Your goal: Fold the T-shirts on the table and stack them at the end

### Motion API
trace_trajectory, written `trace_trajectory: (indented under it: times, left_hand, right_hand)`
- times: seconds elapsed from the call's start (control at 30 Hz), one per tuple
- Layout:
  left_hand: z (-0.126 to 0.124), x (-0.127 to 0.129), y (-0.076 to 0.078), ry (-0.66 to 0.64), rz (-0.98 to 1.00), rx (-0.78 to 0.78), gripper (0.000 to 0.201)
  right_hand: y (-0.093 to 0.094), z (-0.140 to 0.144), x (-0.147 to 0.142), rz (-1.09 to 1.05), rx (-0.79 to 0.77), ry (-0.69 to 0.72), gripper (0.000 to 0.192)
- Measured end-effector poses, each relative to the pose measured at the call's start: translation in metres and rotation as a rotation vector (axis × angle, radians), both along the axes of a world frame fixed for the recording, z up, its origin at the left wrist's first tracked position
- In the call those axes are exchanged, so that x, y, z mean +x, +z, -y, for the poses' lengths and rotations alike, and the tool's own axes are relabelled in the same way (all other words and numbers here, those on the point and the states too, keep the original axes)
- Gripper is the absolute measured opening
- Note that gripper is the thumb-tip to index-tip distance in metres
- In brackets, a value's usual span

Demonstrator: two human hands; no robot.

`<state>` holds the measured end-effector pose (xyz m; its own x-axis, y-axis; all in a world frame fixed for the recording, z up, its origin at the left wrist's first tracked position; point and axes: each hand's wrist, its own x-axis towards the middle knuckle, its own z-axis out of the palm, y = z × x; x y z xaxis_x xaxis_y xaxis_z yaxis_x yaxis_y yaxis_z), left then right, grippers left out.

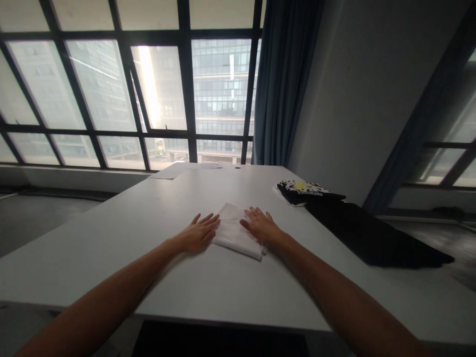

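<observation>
On the wide white table (111, 238) in front of the big window (130, 84), we see our two bare arms reaching forward, and between the hands lies a folded white cloth (233, 232). The table runs away from us toward the glass, and a blue curtain (284, 79) hangs at the window's right edge. To the right of our hands, a black garment (375, 233) is spread flat, well apart from the cloth, and past it sits a folded black shirt (303, 192) with a yellow and white print. Some sheets of paper (174, 170) lie at the far edge of the table.

The white cloth sits near the middle of the table, a rough rectangle turned at an angle: its long axis runs from the far left corner toward the near right corner.

Our left hand (199, 233) lies palm down, fingers spread and pointing away from us, its fingertips touching the cloth's left edge. Our right hand (260, 225) lies palm down too, fingers splayed, resting on the cloth's right side. Neither hand grips anything; both press flat and loose.
</observation>
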<state>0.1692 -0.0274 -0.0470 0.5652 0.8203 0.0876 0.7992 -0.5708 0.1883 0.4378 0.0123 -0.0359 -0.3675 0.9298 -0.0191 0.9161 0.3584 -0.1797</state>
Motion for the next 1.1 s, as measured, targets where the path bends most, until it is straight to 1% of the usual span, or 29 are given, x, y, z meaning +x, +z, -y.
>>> trace_trajectory:
  times: [0.03, 0.1, 0.17, 0.23, 0.33, 0.4, 0.47, 0.53, 0.57, 0.63, 0.73, 0.83, 0.9, 0.97, 1.0, 1.1]
  left_hand:
    - [0.006, 0.008, 0.001, -0.054, 0.033, 0.016, 0.057]
    - [0.019, 0.026, 0.001, -0.191, 0.068, -0.016, 0.057]
    - [0.03, 0.038, 0.002, -0.297, 0.059, -0.084, 0.058]
    - [0.033, 0.04, 0.003, -0.334, 0.056, -0.124, 0.056]
    - [0.024, 0.026, 0.009, -0.309, 0.103, -0.127, 0.048]
    - [0.013, 0.013, 0.012, -0.239, 0.134, -0.08, 0.048]
    - [0.004, 0.006, 0.013, -0.134, 0.169, 0.024, 0.054]
    - [0.001, 0.005, 0.008, -0.06, 0.188, 0.106, 0.054]
    - [0.002, 0.008, 0.005, -0.055, 0.177, 0.111, 0.053]
    - [0.008, 0.014, -0.003, -0.091, 0.117, 0.062, 0.056]
    - [0.017, 0.022, -0.009, -0.155, 0.016, -0.024, 0.061]
    - [0.021, 0.02, -0.001, -0.185, -0.041, -0.082, 0.061]
    - [0.02, 0.017, 0.007, -0.198, -0.03, -0.085, 0.062]
    - [0.017, 0.016, 0.011, -0.172, 0.032, -0.033, 0.061]
    - [0.016, 0.016, 0.01, -0.147, 0.057, -0.005, 0.06]
    - [0.011, 0.019, -0.001, -0.084, 0.038, 0.0, 0.059]
  right_hand:
    - [-0.002, -0.006, 0.005, 0.003, 0.03, -0.053, 0.077]
    - [-0.007, -0.017, 0.014, 0.021, 0.016, -0.128, 0.074]
    - [-0.013, -0.024, 0.021, 0.033, -0.043, -0.153, 0.073]
    - [-0.016, -0.026, 0.025, 0.035, -0.051, -0.148, 0.072]
    - [-0.012, -0.024, 0.024, 0.037, 0.053, -0.135, 0.064]
    - [-0.006, -0.022, 0.022, 0.011, 0.095, -0.151, 0.061]
    - [0.001, -0.019, 0.02, -0.065, 0.058, -0.173, 0.064]
    - [0.007, -0.016, 0.017, -0.159, -0.028, -0.193, 0.066]
    - [0.009, -0.015, 0.016, -0.197, -0.071, -0.208, 0.063]
    - [0.01, -0.014, 0.015, -0.245, -0.123, -0.227, 0.053]
    - [0.007, -0.014, 0.015, -0.29, -0.131, -0.222, 0.041]
    - [0.003, -0.017, 0.018, -0.316, -0.087, -0.2, 0.037]
    - [0.002, -0.018, 0.019, -0.325, -0.063, -0.191, 0.035]
    - [0.003, -0.018, 0.019, -0.341, -0.053, -0.191, 0.032]
    - [0.004, -0.018, 0.018, -0.35, -0.054, -0.195, 0.031]
    - [0.008, -0.015, 0.016, -0.397, -0.06, -0.239, 0.031]
